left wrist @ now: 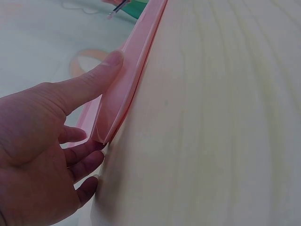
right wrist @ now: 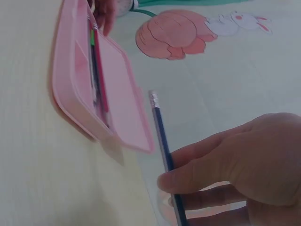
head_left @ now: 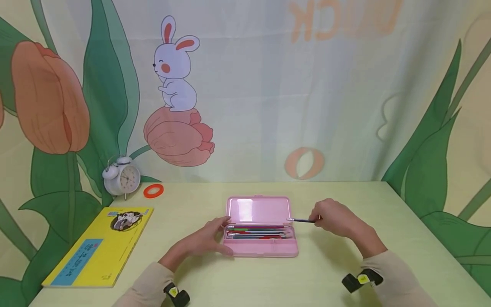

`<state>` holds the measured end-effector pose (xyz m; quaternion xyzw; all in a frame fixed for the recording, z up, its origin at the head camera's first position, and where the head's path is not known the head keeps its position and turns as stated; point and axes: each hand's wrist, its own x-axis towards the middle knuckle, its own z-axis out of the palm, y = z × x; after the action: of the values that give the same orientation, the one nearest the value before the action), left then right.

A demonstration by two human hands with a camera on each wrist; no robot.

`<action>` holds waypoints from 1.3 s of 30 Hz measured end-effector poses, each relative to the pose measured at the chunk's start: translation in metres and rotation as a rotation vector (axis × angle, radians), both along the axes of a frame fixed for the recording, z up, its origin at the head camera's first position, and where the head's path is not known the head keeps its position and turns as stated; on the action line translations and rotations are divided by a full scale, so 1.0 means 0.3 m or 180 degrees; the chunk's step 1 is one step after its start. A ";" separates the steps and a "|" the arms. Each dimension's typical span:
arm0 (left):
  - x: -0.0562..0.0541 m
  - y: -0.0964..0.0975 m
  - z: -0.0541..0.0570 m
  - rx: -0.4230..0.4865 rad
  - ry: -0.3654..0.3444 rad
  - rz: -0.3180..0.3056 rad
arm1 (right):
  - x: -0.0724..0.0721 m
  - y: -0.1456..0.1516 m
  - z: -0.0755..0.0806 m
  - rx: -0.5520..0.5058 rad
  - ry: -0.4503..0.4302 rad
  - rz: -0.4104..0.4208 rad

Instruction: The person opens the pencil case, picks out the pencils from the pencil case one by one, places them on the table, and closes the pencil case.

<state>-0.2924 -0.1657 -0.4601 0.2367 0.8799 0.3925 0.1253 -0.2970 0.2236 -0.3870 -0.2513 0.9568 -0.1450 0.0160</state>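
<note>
A pink pencil case [head_left: 249,248] lies on the table with its lid [head_left: 268,209] raised at the back. Several pencils [head_left: 257,232] lie side by side in its rear compartment. My left hand [head_left: 203,239] holds the case by its left end; in the left wrist view the thumb [left wrist: 101,77] lies along the rim and the fingertips meet the end wall. To the right of the case, my right hand [head_left: 333,217] pinches a dark pencil [right wrist: 162,134] between thumb and fingers. Its end with the metal band and eraser points left, toward the lid.
On the left of the table lies a yellow book [head_left: 111,251]. Behind it stand a white alarm clock [head_left: 126,178] and an orange ring [head_left: 153,191]. A printed curtain [head_left: 249,106] hangs along the table's back edge [head_left: 345,182].
</note>
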 end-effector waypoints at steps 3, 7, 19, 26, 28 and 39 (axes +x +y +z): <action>0.002 0.000 0.005 0.0006 -0.0041 0.0002 | -0.009 0.042 0.005 -0.0100 -0.0240 -0.0114; 0.002 0.000 0.004 0.0019 -0.0030 -0.0009 | -0.023 0.098 -0.001 -0.0158 -0.0368 -0.0057; -0.007 0.000 -0.010 0.0011 -0.0003 0.0012 | -0.063 0.137 -0.088 -0.0097 -0.0399 0.0055; -0.007 0.001 -0.007 -0.0004 0.0011 -0.0001 | -0.086 0.116 -0.129 -0.0074 -0.0335 0.0158; -0.007 0.002 -0.007 -0.0008 0.0024 -0.0009 | -0.087 0.116 -0.132 -0.0106 -0.0322 0.0172; 0.003 0.004 0.005 -0.0015 -0.0002 0.0023 | -0.091 0.116 -0.143 -0.0102 -0.0284 0.0165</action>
<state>-0.2916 -0.1645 -0.4586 0.2331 0.8816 0.3909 0.1247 -0.3243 0.2584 -0.4301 -0.2696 0.9459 -0.1709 0.0584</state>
